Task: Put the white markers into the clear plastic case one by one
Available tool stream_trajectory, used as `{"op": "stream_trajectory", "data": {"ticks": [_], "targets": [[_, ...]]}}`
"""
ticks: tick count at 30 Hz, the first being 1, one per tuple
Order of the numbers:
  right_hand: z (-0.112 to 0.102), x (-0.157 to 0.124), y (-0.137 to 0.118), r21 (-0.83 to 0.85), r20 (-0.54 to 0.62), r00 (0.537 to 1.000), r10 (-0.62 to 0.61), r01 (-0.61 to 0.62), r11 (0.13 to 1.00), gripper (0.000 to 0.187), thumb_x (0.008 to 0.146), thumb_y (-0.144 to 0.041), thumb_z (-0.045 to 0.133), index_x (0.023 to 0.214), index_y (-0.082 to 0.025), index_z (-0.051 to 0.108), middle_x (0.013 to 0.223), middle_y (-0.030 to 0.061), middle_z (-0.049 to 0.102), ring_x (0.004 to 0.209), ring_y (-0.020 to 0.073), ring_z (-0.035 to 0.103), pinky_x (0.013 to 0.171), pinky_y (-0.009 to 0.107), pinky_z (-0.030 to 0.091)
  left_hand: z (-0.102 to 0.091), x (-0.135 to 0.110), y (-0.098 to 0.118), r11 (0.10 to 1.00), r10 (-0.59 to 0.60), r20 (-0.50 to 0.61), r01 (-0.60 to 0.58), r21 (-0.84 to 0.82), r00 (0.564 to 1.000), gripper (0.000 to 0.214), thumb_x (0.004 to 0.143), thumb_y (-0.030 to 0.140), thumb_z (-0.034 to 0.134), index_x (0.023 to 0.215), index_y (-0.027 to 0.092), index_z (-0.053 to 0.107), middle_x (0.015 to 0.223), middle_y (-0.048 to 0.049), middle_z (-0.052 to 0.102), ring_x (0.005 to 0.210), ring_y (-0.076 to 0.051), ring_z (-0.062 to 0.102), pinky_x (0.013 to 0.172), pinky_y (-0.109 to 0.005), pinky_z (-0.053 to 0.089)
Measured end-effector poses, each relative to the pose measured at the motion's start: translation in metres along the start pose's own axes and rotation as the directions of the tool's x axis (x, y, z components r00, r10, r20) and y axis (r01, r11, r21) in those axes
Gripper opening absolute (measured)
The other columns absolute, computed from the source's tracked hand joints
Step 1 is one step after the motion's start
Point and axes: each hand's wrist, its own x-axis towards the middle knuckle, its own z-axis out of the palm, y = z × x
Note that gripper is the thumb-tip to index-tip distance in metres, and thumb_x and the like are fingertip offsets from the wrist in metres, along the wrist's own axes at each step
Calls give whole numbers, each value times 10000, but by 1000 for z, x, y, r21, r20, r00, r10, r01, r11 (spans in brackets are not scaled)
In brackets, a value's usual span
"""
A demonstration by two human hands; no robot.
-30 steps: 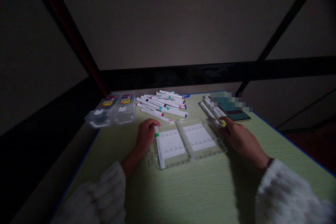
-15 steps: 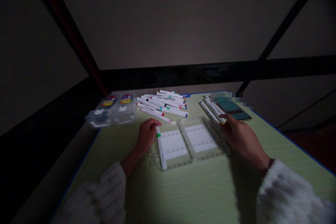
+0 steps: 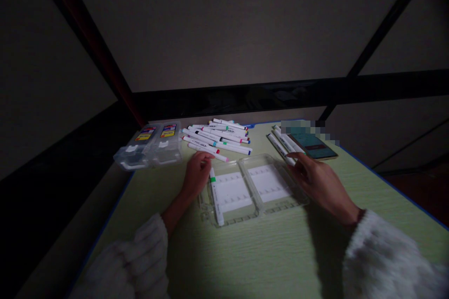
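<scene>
Patch by the phone (image 3: 313, 145): pixelated, nothing legible.
Storage box (image 3: 149, 151) labels: too small to read.
Right hand (image 3: 321, 182): fingers (image 3: 296, 164) cover the side markers' (image 3: 280, 142) near ends.
Sleeves (image 3: 386, 257): cut off at the lower edge.

A pale green, blue-edged table (image 3: 245, 252) carried an open clear case (image 3: 268, 182) at its centre, a closed clear box (image 3: 149, 149) at ten o'clock, loose markers (image 3: 219, 138) at twelve, and a marker row (image 3: 282, 145) beside a smartphone (image 3: 312, 145) at two.

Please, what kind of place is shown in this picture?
Probably a desk at home or in a dormitory, dimly lit. A pale green table stands against a plain wall, dark frame bars cross behind it, and markers and a phone lie on it.
</scene>
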Motion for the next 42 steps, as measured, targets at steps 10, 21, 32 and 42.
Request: {"op": "stream_trajectory", "data": {"ticks": [10,21,32,42], "targets": [[0,1,-3,-7,23,999,-34,34,999,299,792,-291,365,1030,-164,493,650,45,593,467,159,514,451,241,318,-6,14,-19,972,186,34,-189,139,982,303,652,63,393,887,105,579,988,-86,564,980,-172,495,926,-343,363],[-3,1,-8,2,84,995,-45,45,999,296,809,-291,354,1045,-164,481,650,46,597,477,159,526,454,237,342,-7,12,-19,936,153,93,-174,307,984,325,662,57,361,914,117,557,1100,-97,540,1085,-193,437,982,-390,307],[-2,0,-9,34,138,989,-53,49,998,289,799,-269,382,1042,-158,492,720,77,625,554,177,571,491,244,390,-6,12,-20,942,181,139,-212,261,974,289,708,55,336,802,127,600,1068,-81,545,1095,-180,440,981,-364,320],[-3,0,-9,48,129,988,-85,80,996,295,812,-306,364,1023,-154,504,677,64,614,505,167,547,464,244,367,-9,9,-1,941,155,147,-191,279,977,281,692,44,369,772,142,621,913,-57,623,918,-171,532,912,-375,354]]}}
